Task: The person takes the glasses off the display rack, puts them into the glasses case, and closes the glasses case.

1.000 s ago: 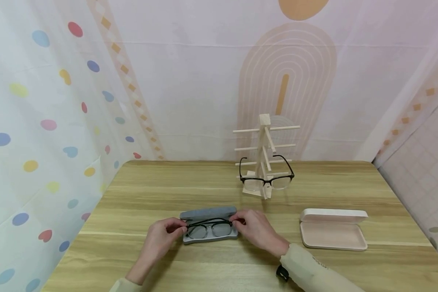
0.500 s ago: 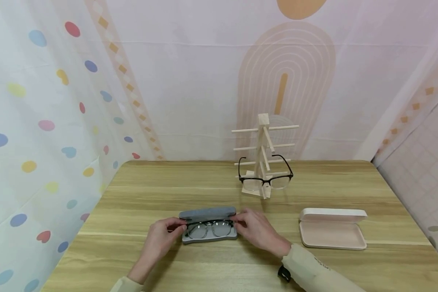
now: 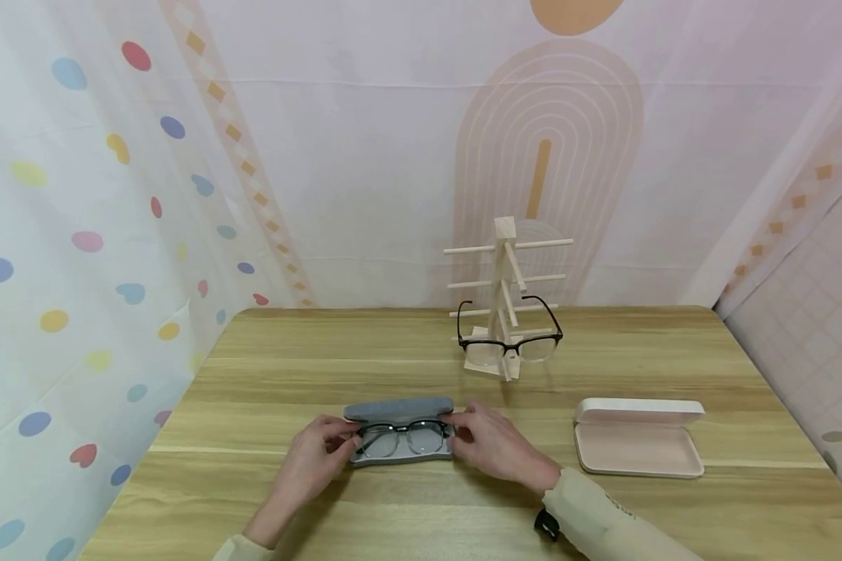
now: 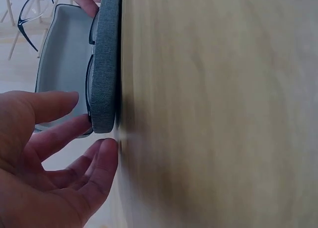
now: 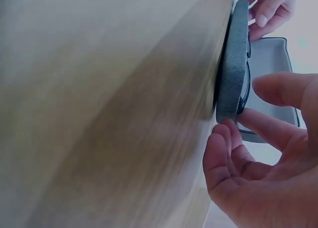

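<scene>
A black-topped pair of glasses [image 3: 402, 428] lies in the opened grey glasses case [image 3: 400, 408], its lenses facing the near side. My left hand [image 3: 312, 461] is at the left end of the case. In the left wrist view, its index fingertip touches the end of the frame, while the thumb stands apart above it. At the other end is my right hand [image 3: 497, 448]. The right wrist view has that index finger against the corner of the glasses [image 5: 247, 84], thumb held away, other fingers outside the case wall [image 5: 232, 64].
A wooden display stand [image 3: 505, 230] with several pegs rises at the back, a second pair of black-rimmed glasses [image 3: 511, 350] hanging on it. To the right, a pale pink glasses case [image 3: 638, 452] lies opened on the wooden table [image 3: 288, 351]. Patterned curtains surround the table.
The glasses have lowered and settled into the grey case; their folded temples showed above the frame earlier. Both thumbs have come off the frame, and the hands have barely shifted.
</scene>
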A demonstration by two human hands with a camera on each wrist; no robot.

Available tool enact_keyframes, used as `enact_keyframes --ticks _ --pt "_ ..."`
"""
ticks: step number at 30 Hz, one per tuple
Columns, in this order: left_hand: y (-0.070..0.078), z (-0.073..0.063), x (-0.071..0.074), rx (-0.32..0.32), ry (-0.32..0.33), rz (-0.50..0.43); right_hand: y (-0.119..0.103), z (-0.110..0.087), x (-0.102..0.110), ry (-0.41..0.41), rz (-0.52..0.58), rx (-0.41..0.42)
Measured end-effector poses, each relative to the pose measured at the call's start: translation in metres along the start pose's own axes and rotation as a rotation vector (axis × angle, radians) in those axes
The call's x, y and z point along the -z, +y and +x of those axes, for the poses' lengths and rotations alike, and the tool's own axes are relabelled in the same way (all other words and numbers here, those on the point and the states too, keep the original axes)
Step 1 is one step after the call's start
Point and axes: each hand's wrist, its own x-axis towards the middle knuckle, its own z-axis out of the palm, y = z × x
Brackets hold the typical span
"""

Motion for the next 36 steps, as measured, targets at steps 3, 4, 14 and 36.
enact_keyframes --ticks 3,4,14,36 --pt "0.001 -0.002 0.001 0.016 -0.019 -0.032 0.001 -0.002 0.000 0.004 0.020 -0.007" --pt "0.002 -0.003 0.003 0.026 -0.026 -0.053 0.002 -0.003 0.001 0.009 0.030 -0.010" --pt "-0.004 -0.008 0.026 0.064 -0.021 -0.152 -0.002 -0.019 0.007 0.163 0.135 -0.058" --pt "0.010 0.017 0.015 0.182 -0.135 -0.345 -0.007 0.004 -0.001 0.116 0.361 -0.111"
